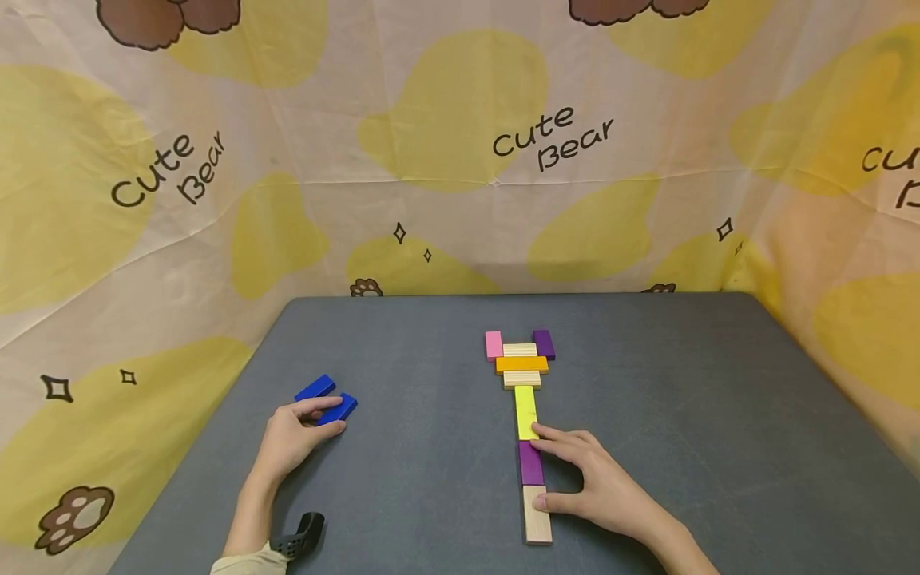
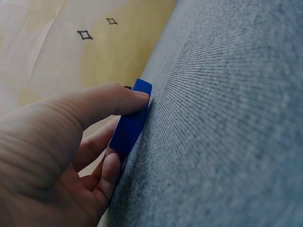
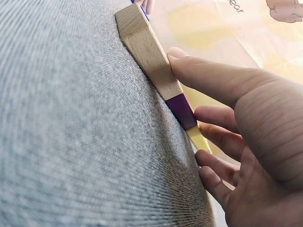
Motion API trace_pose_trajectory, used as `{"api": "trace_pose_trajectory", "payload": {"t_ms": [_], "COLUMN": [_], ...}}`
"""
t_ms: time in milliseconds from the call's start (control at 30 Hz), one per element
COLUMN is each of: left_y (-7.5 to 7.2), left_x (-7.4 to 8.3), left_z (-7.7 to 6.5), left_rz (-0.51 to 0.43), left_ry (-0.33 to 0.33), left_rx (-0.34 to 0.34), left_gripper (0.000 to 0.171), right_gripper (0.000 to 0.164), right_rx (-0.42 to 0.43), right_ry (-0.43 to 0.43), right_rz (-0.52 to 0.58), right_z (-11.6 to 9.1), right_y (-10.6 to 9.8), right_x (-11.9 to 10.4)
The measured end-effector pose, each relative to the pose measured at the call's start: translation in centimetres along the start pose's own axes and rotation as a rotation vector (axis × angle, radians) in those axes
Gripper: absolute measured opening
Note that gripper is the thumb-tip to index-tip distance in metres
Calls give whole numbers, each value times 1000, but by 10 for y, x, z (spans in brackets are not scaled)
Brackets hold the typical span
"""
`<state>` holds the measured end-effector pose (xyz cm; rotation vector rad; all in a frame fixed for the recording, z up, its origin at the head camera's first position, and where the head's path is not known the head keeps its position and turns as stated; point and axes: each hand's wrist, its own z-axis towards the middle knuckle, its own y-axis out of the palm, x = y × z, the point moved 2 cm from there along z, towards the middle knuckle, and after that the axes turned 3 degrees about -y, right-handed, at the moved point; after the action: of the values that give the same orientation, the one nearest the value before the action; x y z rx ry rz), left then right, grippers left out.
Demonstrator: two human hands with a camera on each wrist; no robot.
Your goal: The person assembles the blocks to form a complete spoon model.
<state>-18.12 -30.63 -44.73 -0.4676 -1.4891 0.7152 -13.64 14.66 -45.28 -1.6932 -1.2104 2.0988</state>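
Note:
On the left of the table, my left hand [image 1: 291,438] pinches a blue wooden block [image 1: 339,409] between thumb and fingers; the left wrist view shows the thumb pressed on that blue block [image 2: 129,130]. A second blue block [image 1: 315,387] lies just beyond it. My right hand [image 1: 611,489] touches a line of flat blocks with relaxed, spread fingers. Its thumb rests on the plain wood block [image 1: 537,523] at the near end, and its fingertips touch around the joint of the purple block [image 1: 531,465] and the yellow block [image 1: 526,411].
Past the yellow block, plain wood pieces [image 1: 521,379] and an orange block [image 1: 521,365] lie crosswise. A pink block [image 1: 493,344] and a dark purple block [image 1: 544,344] form the far corners. The grey table [image 1: 417,479] meets a printed cloth [image 1: 446,231] behind.

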Motion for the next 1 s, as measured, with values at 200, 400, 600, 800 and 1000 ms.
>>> {"api": "trace_pose_trajectory", "payload": {"t_ms": [200,400,600,800,1000], "left_y": [0,0,0,0,3], "left_x": [0,-2,-2,0,6], "left_z": [-1,-2,-2,-3,-3], "left_rz": [18,10,10,23,19], "left_ry": [-3,-7,14,44,47], "left_rx": [-3,-4,21,49,66], "left_gripper": [41,38,36,34,34], "right_gripper": [77,76,76,76,77], "right_rx": [-13,-24,-23,-28,-30], "right_ry": [27,34,34,42,44], "right_rz": [7,10,7,10,4], "right_z": [0,0,-1,0,1], "right_y": [0,0,-1,-2,-2], "right_x": [0,-1,-2,-2,-2]}}
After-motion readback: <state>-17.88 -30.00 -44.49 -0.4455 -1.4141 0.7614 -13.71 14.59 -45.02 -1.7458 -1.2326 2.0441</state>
